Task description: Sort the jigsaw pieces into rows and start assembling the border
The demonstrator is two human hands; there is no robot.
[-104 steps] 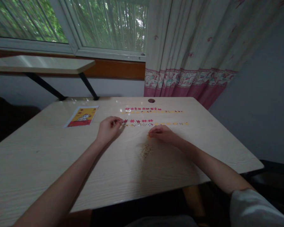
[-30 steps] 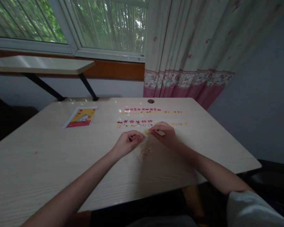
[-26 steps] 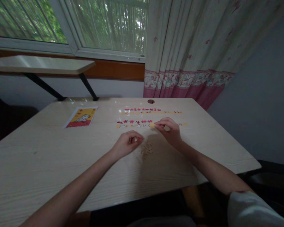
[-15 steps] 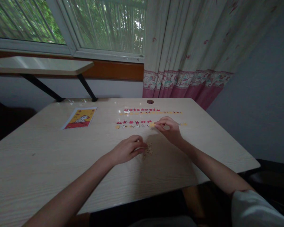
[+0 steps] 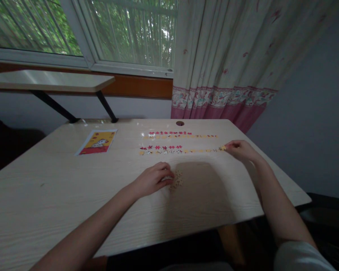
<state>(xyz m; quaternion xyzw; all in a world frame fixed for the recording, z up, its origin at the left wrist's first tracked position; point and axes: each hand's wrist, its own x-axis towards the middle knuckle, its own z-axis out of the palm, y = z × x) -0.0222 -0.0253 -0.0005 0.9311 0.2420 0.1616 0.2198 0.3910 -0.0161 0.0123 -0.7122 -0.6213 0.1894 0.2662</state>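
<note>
Here, a pale wooden table (image 5: 59, 195) is filling most of the view, under a window (image 5: 101, 30) and a flowered curtain (image 5: 228, 56). A picture card (image 5: 96, 142) is lying at its far left. Two rows of puzzle pieces (image 5: 180, 143) are running across the far middle. The left hand (image 5: 154, 180) is resting with fingers curled narrow, touching a small heap of loose pieces (image 5: 177, 180). The right hand (image 5: 240, 149) is lying at the right end of the near row, pinching a yellow piece (image 5: 222, 148) there.
</note>
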